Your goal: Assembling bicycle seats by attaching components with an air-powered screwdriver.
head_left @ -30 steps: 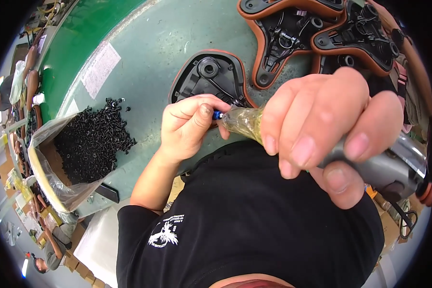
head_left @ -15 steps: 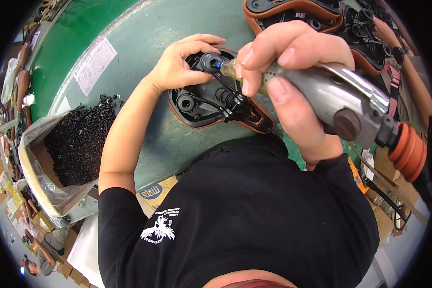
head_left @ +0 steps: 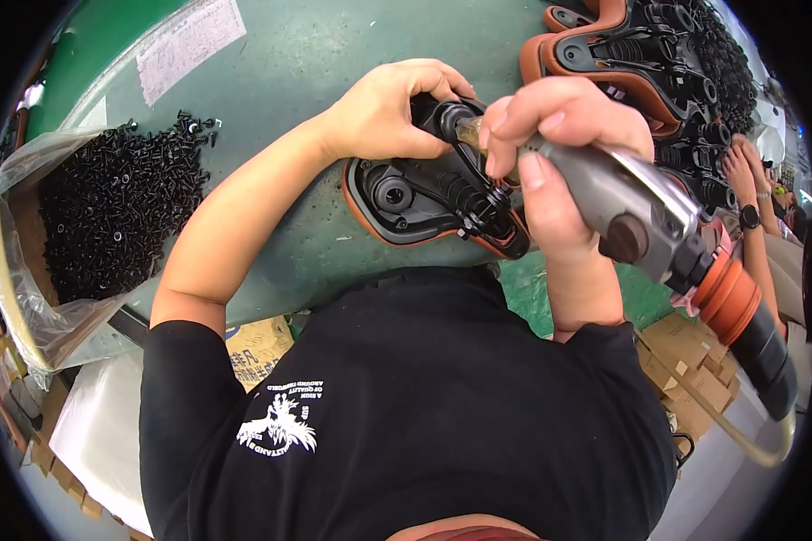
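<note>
A bicycle saddle (head_left: 397, 236) with a black underside and brown edge lies upside down on the green table in front of me. My left hand (head_left: 392, 108) is closed around its far left part, thumb and fingers either side of a round black mount (head_left: 451, 115). In my right hand (head_left: 559, 153) is a silver power screwdriver (head_left: 627, 198), fingers wrapped round its body. Its yellowish clear nose meets that mount; the bit's tip is hidden there. A second round mount (head_left: 393, 194) shows uncovered nearer to me.
At left, a plastic-lined box (head_left: 13, 302) holds many black screws (head_left: 117, 207), some spilling onto the table. More upturned saddles (head_left: 595, 59) are stacked at far right, by a heap of black parts (head_left: 722, 63). Another person's hands (head_left: 742, 171) are beside them. A paper sheet (head_left: 189, 50) lies far left.
My view has shifted, so the table's contents sit differently in it. The screwdriver's nose is now pressed closer into the mount, and the blue tip seen before is out of sight.
</note>
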Available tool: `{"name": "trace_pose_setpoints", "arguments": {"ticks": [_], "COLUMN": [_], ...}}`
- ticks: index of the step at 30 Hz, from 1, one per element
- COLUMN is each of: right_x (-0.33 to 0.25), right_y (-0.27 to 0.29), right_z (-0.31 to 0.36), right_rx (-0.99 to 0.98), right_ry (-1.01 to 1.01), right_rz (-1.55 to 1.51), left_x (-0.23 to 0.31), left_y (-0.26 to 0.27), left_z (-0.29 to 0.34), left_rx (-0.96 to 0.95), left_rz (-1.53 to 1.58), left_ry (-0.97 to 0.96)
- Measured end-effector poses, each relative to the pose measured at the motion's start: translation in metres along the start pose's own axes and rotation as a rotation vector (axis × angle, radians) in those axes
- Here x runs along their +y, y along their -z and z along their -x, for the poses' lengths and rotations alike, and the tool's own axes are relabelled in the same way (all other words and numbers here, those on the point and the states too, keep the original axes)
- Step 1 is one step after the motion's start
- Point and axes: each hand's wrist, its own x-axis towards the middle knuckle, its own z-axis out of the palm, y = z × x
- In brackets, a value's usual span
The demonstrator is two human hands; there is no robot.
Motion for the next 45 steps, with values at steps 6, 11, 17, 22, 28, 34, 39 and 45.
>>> {"name": "trace_pose_setpoints", "arguments": {"ticks": [6, 11, 17, 22, 28, 34, 39, 45], "right_x": [0.013, 0.024, 0.073, 0.018, 0.083, 0.049, -0.003, -0.068], "right_y": [0.005, -0.001, -0.01, -0.027, -0.012, -0.011, -0.006, 0.056], "right_z": [-0.002, -0.009, -0.012, -0.008, -0.025, -0.019, -0.013, 0.012], "right_rx": [-0.058, 0.03, 0.076, 0.204, 0.044, 0.047, 0.11, 0.712], "right_ry": [0.103, 0.104, 0.341, -0.154, 0.435, 0.231, -0.023, -0.077], "right_rz": [0.028, -0.096, -0.557, -0.178, -0.625, -0.247, -0.209, -0.253], "left_x": [-0.002, 0.001, -0.004, -0.001, 0.002, 0.0, 0.01, 0.037], "left_y": [-0.005, -0.002, -0.011, -0.009, -0.009, -0.009, -0.009, 0.054], "left_z": [0.0, 0.0, 0.002, 0.008, 0.003, -0.001, 0.006, 0.03], "left_rx": [-0.007, 0.009, -0.008, 0.016, 0.018, 0.051, 0.039, 0.115], "left_rz": [0.036, -0.038, 0.062, -0.022, 0.001, -0.033, -0.017, -0.221], "left_ry": [0.035, 0.068, 0.067, 0.144, 0.105, -0.032, -0.005, -0.004]}}
